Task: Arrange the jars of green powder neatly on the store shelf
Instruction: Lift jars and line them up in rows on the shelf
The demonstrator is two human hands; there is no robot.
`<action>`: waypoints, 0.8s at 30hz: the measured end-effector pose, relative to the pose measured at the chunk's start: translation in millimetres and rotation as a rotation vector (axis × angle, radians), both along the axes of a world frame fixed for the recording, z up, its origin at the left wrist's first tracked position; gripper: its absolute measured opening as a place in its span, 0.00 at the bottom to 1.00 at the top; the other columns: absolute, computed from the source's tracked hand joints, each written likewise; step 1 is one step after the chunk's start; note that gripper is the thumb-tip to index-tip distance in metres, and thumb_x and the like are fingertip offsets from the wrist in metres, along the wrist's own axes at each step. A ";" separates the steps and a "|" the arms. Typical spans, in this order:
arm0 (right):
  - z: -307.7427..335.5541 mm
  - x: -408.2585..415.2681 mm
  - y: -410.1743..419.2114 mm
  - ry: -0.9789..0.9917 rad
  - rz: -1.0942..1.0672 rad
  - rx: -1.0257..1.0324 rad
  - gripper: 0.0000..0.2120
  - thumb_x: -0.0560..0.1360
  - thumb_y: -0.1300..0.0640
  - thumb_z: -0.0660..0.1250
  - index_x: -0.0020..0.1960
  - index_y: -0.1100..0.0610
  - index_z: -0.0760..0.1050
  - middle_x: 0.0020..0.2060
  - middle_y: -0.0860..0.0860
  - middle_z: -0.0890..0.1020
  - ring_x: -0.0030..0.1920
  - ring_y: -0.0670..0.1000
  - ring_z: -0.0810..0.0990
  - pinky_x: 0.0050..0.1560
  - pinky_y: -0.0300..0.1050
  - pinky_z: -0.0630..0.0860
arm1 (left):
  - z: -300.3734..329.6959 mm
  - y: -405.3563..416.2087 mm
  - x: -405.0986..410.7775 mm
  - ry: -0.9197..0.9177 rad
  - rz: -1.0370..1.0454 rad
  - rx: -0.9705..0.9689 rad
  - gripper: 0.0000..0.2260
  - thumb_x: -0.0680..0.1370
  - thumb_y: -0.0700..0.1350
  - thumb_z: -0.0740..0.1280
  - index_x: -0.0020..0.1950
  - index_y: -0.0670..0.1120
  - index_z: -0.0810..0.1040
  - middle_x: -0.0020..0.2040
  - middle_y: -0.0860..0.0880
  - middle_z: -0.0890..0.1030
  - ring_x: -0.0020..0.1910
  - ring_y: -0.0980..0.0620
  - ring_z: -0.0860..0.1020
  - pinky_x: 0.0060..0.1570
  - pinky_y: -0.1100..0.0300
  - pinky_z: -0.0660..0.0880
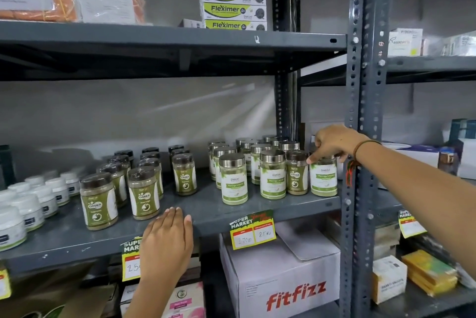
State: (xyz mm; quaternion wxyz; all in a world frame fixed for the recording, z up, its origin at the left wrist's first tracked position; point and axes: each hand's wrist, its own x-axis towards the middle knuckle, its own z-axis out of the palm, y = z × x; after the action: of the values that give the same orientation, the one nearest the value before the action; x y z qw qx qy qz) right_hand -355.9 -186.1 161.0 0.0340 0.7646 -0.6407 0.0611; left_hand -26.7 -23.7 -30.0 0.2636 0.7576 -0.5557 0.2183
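Head view. A grey metal shelf (206,210) is seen at mid-height, carried by a perforated upright post (360,111) on the right.

Two groups of jars of green powder are stood on this shelf. The brown-lidded jars (144,192) are arranged in rows left of centre, with one brown-lidded jar (296,172) placed apart among the other group. The silver-lidded jars (233,178) are clustered right of centre, toward the post. The rightmost silver-lidded jar (323,178) is stood upright at the front of the shelf, just beside the post.

The right hand (332,145) is extended from the right, in front of the post, and is laid over the top of the rightmost silver-lidded jar. The fingers are curled down around the lid, and the thumb tip is pressed on the jar's upper left edge. The lid itself is hidden by the hand. The jar's base appears to be on the shelf; this cannot be confirmed.

The left hand (167,240) is laid flat against the front edge of the shelf, fingers together and extended, with nothing held. It is located just below the front brown-lidded jars and partly covers a yellow price tag (130,262).

White tubs (28,210) are lined up at the far left of the shelf. A white carton (283,279) is stored on the level below.
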 end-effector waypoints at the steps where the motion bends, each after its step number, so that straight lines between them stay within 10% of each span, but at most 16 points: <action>1: 0.1 0.2 1.2 0.014 -0.001 0.002 0.28 0.69 0.38 0.74 0.56 0.59 0.77 0.54 0.55 0.79 0.53 0.55 0.80 0.49 0.47 0.82 | 0.0 0.4 0.0 0.000 -0.001 0.001 0.25 0.78 0.52 0.49 0.56 0.38 0.80 0.55 0.39 0.83 0.57 0.43 0.80 0.58 0.47 0.76; 6: -1.3 2.6 8.4 0.088 -0.013 0.020 0.30 0.73 0.40 0.70 0.64 0.60 0.74 0.57 0.55 0.78 0.52 0.53 0.78 0.36 0.39 0.74 | 2.0 2.7 -0.7 0.006 -0.014 0.008 0.26 0.78 0.53 0.48 0.58 0.38 0.79 0.56 0.38 0.82 0.58 0.43 0.79 0.60 0.47 0.75; 15: 21.0 17.5 11.4 0.141 0.107 -0.192 0.37 0.67 0.36 0.73 0.70 0.53 0.71 0.63 0.55 0.78 0.62 0.59 0.76 0.59 0.55 0.76 | 3.7 3.8 -0.1 -0.003 -0.020 0.010 0.27 0.78 0.54 0.47 0.59 0.38 0.78 0.57 0.39 0.82 0.59 0.43 0.79 0.60 0.46 0.75; 24: -1.5 40.6 -19.1 0.100 0.226 0.127 0.36 0.72 0.43 0.72 0.76 0.52 0.64 0.74 0.51 0.68 0.71 0.55 0.68 0.68 0.52 0.67 | 1.5 1.4 6.1 -0.025 -0.016 0.033 0.26 0.79 0.54 0.49 0.60 0.40 0.78 0.58 0.41 0.82 0.60 0.45 0.78 0.61 0.47 0.75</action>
State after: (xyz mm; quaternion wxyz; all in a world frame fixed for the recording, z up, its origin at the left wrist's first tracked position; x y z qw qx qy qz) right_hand -315.4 -205.2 159.5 0.0103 0.8346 -0.5505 -0.0142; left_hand -20.6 -22.4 -28.5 0.2460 0.7547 -0.5683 0.2166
